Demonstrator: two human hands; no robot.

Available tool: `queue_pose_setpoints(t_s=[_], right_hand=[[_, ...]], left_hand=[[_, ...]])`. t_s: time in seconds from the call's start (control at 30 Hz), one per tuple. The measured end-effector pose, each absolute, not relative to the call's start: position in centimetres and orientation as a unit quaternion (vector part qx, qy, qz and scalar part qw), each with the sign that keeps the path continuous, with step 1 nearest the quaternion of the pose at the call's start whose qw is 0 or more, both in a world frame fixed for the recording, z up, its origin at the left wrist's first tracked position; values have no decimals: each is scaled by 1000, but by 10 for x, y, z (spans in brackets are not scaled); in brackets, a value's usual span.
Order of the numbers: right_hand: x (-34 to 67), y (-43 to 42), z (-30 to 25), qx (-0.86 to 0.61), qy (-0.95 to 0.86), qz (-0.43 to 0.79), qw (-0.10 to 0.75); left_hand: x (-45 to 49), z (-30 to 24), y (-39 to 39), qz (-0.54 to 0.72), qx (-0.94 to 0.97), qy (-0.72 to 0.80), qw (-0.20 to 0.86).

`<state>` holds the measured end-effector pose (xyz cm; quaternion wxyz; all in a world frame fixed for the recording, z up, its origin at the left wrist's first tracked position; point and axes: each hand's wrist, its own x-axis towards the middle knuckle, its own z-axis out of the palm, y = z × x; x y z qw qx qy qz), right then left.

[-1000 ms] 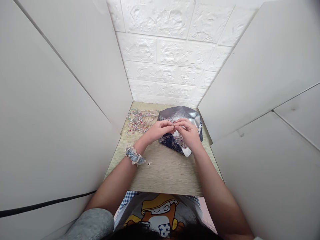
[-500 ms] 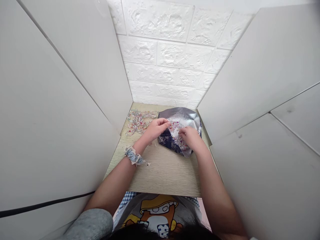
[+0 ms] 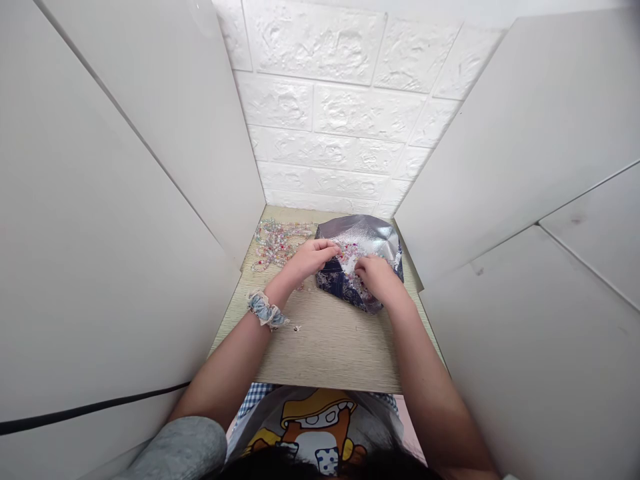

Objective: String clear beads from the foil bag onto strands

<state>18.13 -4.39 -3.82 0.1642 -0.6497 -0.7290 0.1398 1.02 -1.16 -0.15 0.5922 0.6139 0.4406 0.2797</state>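
1. Fingers [image 3: 327, 245], two sets: on the left hand [image 3: 311, 260], thumb and forefinger tips pressed together; from where I stand, cannot tell whether anything is between them.
2. Right hand [image 3: 379, 279], one: fingers bent inward, low over the bag's contents; cannot tell whether they are closed on a bead.
3. Bag [image 3: 383, 233], one: silver lining, dark blue patterned outside, lying at the far right of the table, beneath the hands.
4. Loose beads [image 3: 350, 251], mixed colours, in the bag: too small and many to count.
5. Bead strands [image 3: 277, 245], one tangled heap, left of the bag; strands uncountable.
6. Scrunchie [image 3: 266, 310], one, pale blue, lace-edged, around the left wrist.
7. Table [image 3: 330, 357], one, wood-grained, against one white brick-patterned wall [image 3: 345, 110].
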Motion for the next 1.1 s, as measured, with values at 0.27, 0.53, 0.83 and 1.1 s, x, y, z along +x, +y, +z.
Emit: queue_pose_setpoints(t_s=[0.27, 0.53, 0.83, 1.1], right_hand=[[168, -45, -21, -603, -590, 357, 401], [167, -43, -22, -558, -534, 449, 450], [165, -45, -21, -562, -535, 448, 444], [165, -45, -20, -564, -530, 441, 453]], left_hand=[[18, -3, -16, 254, 649, 442, 564], [16, -3, -14, 259, 667, 429, 551], [16, -7, -13, 259, 673, 424, 547], [16, -7, -12, 259, 676, 428, 541]])
